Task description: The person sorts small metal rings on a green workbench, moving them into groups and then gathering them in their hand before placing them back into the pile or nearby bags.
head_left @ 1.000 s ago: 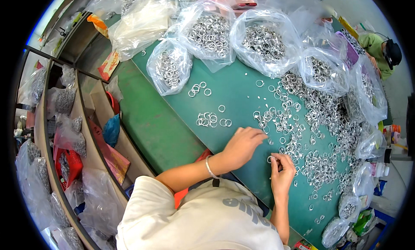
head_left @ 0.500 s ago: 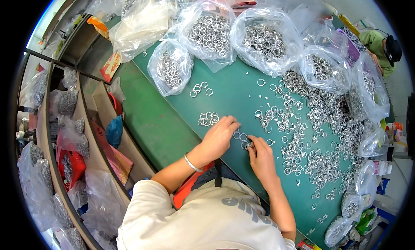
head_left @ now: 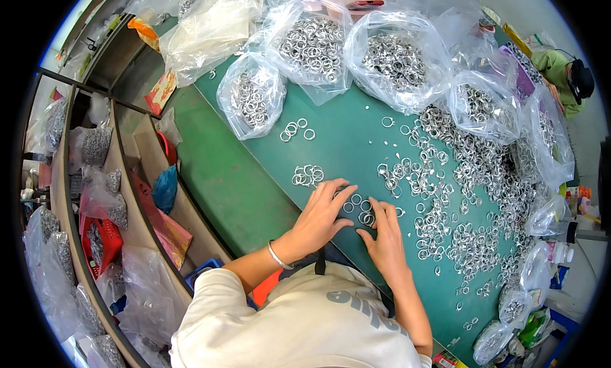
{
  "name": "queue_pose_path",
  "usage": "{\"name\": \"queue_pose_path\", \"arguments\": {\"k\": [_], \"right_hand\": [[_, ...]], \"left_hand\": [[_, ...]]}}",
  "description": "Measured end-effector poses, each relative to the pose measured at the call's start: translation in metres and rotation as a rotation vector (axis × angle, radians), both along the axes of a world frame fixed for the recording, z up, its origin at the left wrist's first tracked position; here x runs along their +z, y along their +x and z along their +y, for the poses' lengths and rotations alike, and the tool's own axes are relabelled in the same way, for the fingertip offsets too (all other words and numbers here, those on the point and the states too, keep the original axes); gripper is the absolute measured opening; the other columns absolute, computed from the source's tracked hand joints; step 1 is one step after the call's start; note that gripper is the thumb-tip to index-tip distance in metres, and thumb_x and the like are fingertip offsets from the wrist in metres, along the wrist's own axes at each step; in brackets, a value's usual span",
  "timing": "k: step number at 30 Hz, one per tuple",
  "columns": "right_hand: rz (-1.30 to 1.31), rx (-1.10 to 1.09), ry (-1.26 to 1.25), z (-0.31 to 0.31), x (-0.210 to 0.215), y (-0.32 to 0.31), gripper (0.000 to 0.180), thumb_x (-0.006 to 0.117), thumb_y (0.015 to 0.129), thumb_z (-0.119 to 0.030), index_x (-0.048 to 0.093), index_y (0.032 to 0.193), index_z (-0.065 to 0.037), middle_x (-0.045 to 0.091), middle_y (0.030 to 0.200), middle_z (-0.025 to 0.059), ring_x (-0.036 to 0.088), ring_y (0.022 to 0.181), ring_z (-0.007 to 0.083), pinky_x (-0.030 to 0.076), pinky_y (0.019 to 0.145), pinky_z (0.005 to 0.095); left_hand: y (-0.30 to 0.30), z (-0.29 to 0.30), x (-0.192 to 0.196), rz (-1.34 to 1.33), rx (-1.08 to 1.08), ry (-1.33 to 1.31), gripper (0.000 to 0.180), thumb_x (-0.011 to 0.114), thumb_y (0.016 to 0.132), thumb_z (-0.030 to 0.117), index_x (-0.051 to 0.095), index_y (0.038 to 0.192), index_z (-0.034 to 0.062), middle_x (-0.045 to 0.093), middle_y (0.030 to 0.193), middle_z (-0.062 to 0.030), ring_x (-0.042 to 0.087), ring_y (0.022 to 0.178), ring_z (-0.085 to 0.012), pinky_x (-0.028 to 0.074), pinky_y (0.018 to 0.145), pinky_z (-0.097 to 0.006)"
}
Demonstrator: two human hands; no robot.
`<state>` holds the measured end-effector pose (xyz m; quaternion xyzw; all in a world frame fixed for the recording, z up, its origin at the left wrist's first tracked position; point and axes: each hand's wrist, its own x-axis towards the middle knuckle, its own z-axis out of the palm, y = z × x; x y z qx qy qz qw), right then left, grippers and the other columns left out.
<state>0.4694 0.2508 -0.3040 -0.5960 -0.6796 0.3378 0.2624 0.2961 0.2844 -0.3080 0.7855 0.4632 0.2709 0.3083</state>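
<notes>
Between my hands, a small group of silver rings [head_left: 365, 218] lies on the green table [head_left: 337, 148] close to its front edge. My left hand [head_left: 323, 216] is open beside the group's left side, thumb and fingers apart. On the other side, my right hand [head_left: 384, 234] is open too, its index finger and thumb bracketing the rings. A second cluster of rings [head_left: 308, 175] lies just beyond my left hand. Farther back sits another little group of rings [head_left: 293, 130]. To the right of my right hand spreads a big loose heap of rings [head_left: 474, 247].
Clear plastic bags of rings [head_left: 312, 46] line the table's far side and right side. Shelves [head_left: 149, 221] with bagged rings and a red basket [head_left: 102, 247] stand at the left. A person in green [head_left: 560, 75] is at the far right.
Both hands have opened: the left fingers and thumb have spread, and the right thumb has parted from its fingers. More of the rings between them now shows.
</notes>
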Motion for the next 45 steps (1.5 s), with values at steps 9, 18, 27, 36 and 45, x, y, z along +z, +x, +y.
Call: {"name": "queue_pose_path", "arguments": {"k": [9, 18, 27, 36, 45], "right_hand": [[-0.027, 0.049, 0.000, 0.010, -0.009, -0.004, 0.051, 0.072, 0.071, -0.001, 0.051, 0.118, 0.001, 0.046, 0.111, 0.0148, 0.058, 0.083, 0.0344, 0.048, 0.066, 0.0420], [-0.102, 0.060, 0.074, 0.026, -0.011, -0.014, 0.046, 0.071, 0.074, -0.003, 0.049, 0.114, 0.005, 0.047, 0.111, 0.0171, 0.059, 0.086, 0.0377, 0.050, 0.067, 0.0423], [-0.093, 0.094, 0.226, 0.101, -0.028, -0.043, 0.039, 0.068, 0.077, -0.006, 0.052, 0.110, 0.004, 0.049, 0.112, 0.0198, 0.060, 0.089, 0.0392, 0.051, 0.071, 0.0447], [0.448, 0.191, 0.082, 0.142, -0.029, -0.079, 0.037, 0.063, 0.078, 0.001, 0.055, 0.114, 0.003, 0.052, 0.116, 0.0195, 0.054, 0.103, 0.0357, 0.045, 0.087, 0.0403], [-0.508, 0.133, 0.397, 0.055, -0.016, 0.048, 0.028, 0.064, 0.078, -0.007, 0.060, 0.105, -0.003, 0.053, 0.118, 0.0128, 0.049, 0.113, 0.0298, 0.039, 0.094, 0.0415]], "left_hand": [[0.003, -0.004, -0.015, -0.166, -0.033, -0.107, 0.058, 0.063, 0.073, -0.009, 0.045, 0.128, 0.0021, 0.048, 0.120, -0.0173, 0.048, 0.110, -0.0351, 0.043, 0.092, -0.040], [-0.004, 0.024, -0.015, -0.087, -0.114, -0.022, 0.054, 0.062, 0.073, -0.009, 0.048, 0.124, 0.0018, 0.049, 0.118, -0.0165, 0.049, 0.108, -0.0348, 0.044, 0.091, -0.040], [-0.027, 0.088, -0.007, 0.134, -0.102, 0.088, 0.042, 0.058, 0.075, -0.006, 0.052, 0.117, -0.0026, 0.051, 0.117, -0.0197, 0.048, 0.110, -0.0371, 0.042, 0.094, -0.041], [-0.068, 0.113, -0.002, 0.173, 0.224, 0.249, 0.034, 0.056, 0.079, -0.006, 0.056, 0.113, -0.0025, 0.057, 0.112, -0.0185, 0.053, 0.106, -0.0369, 0.044, 0.090, -0.040], [0.006, 0.079, 0.009, 0.142, -0.120, 0.150, 0.043, 0.064, 0.078, 0.002, 0.052, 0.119, -0.0007, 0.051, 0.122, -0.0170, 0.049, 0.112, -0.0351, 0.042, 0.095, -0.040]]}}
